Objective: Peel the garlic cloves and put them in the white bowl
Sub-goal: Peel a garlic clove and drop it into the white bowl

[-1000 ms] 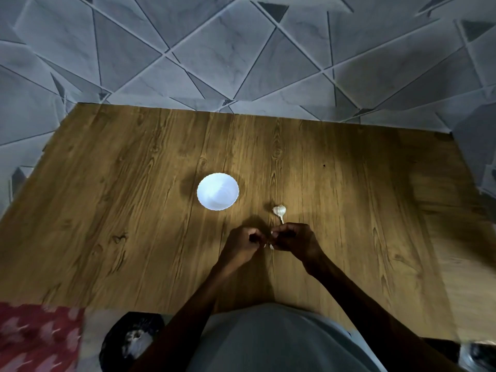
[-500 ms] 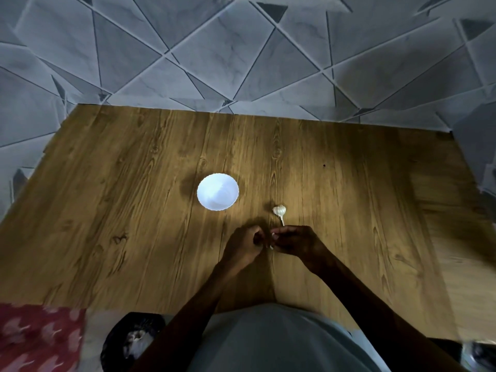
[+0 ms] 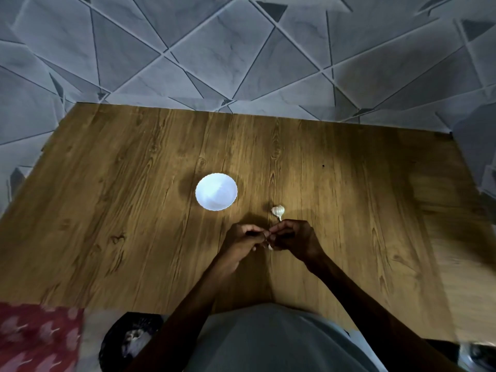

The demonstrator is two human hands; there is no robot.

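Little has moved since a second ago: the left hand (image 3: 241, 244) and right hand (image 3: 295, 238) stay pressed together low over the wooden counter (image 3: 107, 210), only slightly nearer the garlic bulb (image 3: 278, 211). Both sets of fingers (image 3: 283, 227) are curled and pinch a garlic clove (image 3: 269, 247) between them; just a pale sliver of it shows under the fingertips. The bulb lies on the counter just beyond the right hand. The white bowl (image 3: 216, 191) stands apart, beyond the left hand; I cannot tell whether anything is in it.
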